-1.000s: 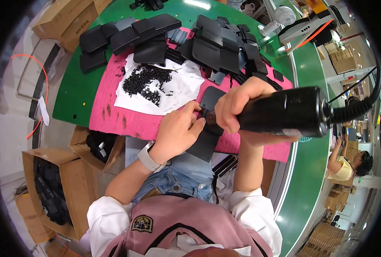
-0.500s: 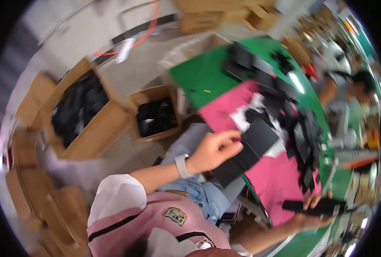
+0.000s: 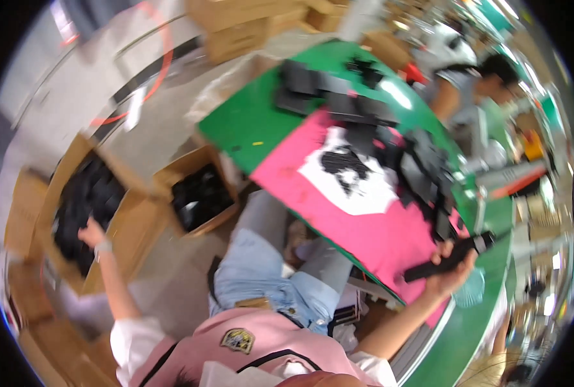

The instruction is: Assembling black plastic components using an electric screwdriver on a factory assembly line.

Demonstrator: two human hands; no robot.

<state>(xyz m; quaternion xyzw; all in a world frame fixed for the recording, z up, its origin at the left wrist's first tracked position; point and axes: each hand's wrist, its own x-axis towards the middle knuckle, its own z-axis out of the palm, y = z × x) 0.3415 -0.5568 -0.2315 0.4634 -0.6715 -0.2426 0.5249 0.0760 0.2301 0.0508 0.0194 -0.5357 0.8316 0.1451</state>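
Observation:
My left hand [image 3: 92, 233] reaches over the large cardboard box [image 3: 132, 222] at the left, among black parts [image 3: 87, 193] that fill it. Its fingers look apart, though slightly blurred, and no held thing shows in them. On the right, my right hand [image 3: 451, 267] is wrapped round a long black cylindrical corded tool [image 3: 438, 261], held over the near right edge of the table. White paper [image 3: 374, 197] with small black pieces [image 3: 342, 164] on it lies on the pink mat [image 3: 306, 213].
Black parts [image 3: 422, 168] are heaped along the mat's right side. Flat black pieces [image 3: 296, 84] sit at the green table's [image 3: 235, 122] far end. A smaller cardboard box [image 3: 213, 222] of black parts stands left of my legs. Another person [image 3: 455, 97] sits across the table.
My left hand has moved from the table edge, left to the large box. The black panels that were beside it there are gone from the mat. The view has shifted; the right hand still holds the tool.

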